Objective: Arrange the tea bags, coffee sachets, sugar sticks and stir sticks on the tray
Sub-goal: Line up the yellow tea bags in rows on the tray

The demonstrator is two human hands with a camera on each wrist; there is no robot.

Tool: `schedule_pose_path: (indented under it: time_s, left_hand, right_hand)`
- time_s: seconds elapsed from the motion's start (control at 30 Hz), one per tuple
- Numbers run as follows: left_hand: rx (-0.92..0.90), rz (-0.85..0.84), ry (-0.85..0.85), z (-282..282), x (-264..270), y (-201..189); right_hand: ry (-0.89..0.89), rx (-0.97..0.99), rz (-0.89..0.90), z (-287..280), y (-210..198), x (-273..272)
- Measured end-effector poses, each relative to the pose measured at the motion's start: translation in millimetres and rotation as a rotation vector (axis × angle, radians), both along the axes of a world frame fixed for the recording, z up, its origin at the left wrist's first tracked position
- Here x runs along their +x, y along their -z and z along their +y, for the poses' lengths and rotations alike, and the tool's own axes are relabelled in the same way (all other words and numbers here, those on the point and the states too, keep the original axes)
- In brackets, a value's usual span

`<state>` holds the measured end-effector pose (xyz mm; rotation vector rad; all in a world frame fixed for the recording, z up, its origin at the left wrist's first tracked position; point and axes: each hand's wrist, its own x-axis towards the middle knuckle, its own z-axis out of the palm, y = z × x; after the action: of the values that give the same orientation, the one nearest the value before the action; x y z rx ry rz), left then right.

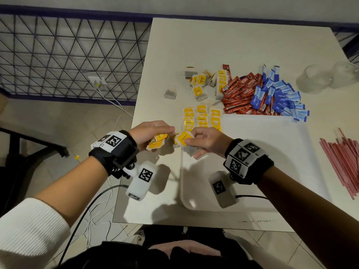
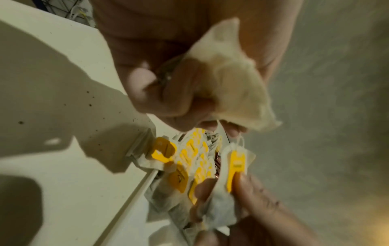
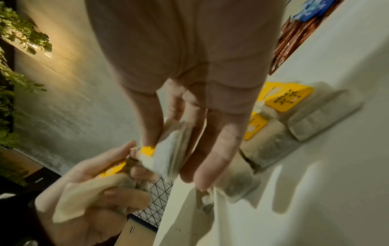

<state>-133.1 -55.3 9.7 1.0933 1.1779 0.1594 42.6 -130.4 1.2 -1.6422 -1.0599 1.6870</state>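
My left hand (image 1: 155, 133) grips a small bunch of yellow-tagged tea bags (image 1: 157, 141) just left of the white tray (image 1: 183, 183). My right hand (image 1: 194, 141) pinches one tea bag (image 1: 183, 138) between thumb and fingers, close to the left hand's bunch. In the left wrist view the left hand's fingers (image 2: 168, 93) curl round a pale tea bag (image 2: 233, 79). The right wrist view shows the right hand's fingers (image 3: 202, 141) pinching that tea bag (image 3: 170, 153). Rows of tea bags (image 1: 202, 117) lie on the tray's far left corner. Loose tea bags (image 1: 204, 82), red coffee sachets (image 1: 239, 94) and blue sugar sticks (image 1: 279, 96) are heaped beyond the tray. Red stir sticks (image 1: 345, 164) lie at the right.
Clear plastic cups (image 1: 320, 78) stand at the table's far right. One tea bag (image 1: 171, 92) lies apart at the left of the heap. A wire mesh fence (image 1: 68, 55) and cables on the floor are beyond the table's left edge (image 1: 136, 105).
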Motion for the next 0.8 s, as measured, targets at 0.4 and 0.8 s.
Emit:
schedule_pose_path:
  time_s: [0.4,0.8]
  left_hand:
    - [-0.084,0.001,0.031,-9,5,12]
    - [-0.029,-0.019,0.075,-16,10,35]
  right_hand:
    - [-0.028,0.158,0.016,6,-1,-2]
    - [0.119,-0.023,0.203,3,7,-4]
